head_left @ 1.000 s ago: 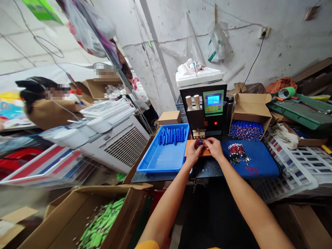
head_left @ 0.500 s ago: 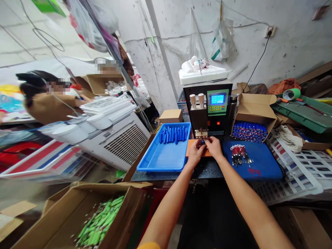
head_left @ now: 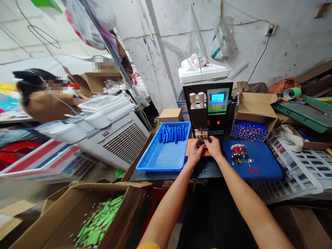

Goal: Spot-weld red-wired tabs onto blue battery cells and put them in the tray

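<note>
At the front of a black spot welder (head_left: 201,119), below its two copper electrodes (head_left: 201,130), both hands meet over an orange block (head_left: 191,149). My left hand (head_left: 196,150) and my right hand (head_left: 213,147) pinch a small blue battery cell (head_left: 202,141) between them, mostly covered by the fingers. A blue tray (head_left: 160,157) to the left holds several blue cells (head_left: 173,134). On a blue mat (head_left: 269,162) to the right lies a bunch of red and black wire leads (head_left: 240,154).
Behind the mat stands a cardboard box (head_left: 255,112) packed with blue cells. An open carton (head_left: 59,207) with green cells is at lower left. White crates (head_left: 306,173) flank the right side. Another person (head_left: 44,100) sits at far left, beyond a white air cooler (head_left: 121,138).
The welder's display now shows a different screen with a line graph. Both hands keep nearly the same position at the electrodes. The view has shifted slightly.
</note>
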A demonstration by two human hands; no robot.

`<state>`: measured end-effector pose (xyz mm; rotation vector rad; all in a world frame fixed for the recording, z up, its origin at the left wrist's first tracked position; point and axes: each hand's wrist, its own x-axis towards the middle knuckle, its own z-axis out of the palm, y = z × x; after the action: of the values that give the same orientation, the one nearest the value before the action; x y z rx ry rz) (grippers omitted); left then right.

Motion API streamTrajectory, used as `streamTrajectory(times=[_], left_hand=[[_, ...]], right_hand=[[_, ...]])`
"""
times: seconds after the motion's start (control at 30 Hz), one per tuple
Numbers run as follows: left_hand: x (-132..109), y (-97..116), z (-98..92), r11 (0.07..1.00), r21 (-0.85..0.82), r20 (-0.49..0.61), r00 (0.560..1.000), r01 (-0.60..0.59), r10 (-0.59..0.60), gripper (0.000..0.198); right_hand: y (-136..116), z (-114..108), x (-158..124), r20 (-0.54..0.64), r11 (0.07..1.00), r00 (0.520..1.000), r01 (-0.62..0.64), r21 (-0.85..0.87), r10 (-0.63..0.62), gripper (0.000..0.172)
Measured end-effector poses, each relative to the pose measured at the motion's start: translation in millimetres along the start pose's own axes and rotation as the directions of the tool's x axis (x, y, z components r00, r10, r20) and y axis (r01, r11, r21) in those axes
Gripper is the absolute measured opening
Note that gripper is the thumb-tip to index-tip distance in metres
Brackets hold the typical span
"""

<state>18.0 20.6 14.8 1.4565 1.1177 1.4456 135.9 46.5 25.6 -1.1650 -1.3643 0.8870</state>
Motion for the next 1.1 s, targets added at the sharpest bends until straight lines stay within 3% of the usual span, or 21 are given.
streamTrajectory(times=[0.43,0.63,0.8,0.97,1.1], left_hand=[[1,-9,-1.2,1.0,0.025,-0.004,1.0,-0.013,0.013,0.027],[0,-10,0.4,1.0,0.028,-0.028,1.0,-0.003,0.004,0.027],[1,-11,1.6,0.993,0.111,-0.033,0.998,-0.043,0.046,0.023],[-6,-6,-3.6,0.995,0.083,-0.028,0.998,-0.048,0.05,0.027],[-25,-2,-15.0,0.959,0.268,-0.106,0.987,-0.089,0.121,0.021]], right_hand=[[1,-1,-1,0.011,0.999,1.0,0.012,-0.03,-0.012,0.026],[-1,-15,-5,0.067,0.996,0.997,-0.033,0.08,0.027,0.032],[1,-24,-9,0.133,1.0,0.991,-0.006,0.013,0.005,0.033],[2,-25,-12,0.13,0.999,0.991,-0.021,0.038,0.016,0.037],[3,-28,-12,0.118,0.996,0.993,-0.041,0.084,0.031,0.036]])
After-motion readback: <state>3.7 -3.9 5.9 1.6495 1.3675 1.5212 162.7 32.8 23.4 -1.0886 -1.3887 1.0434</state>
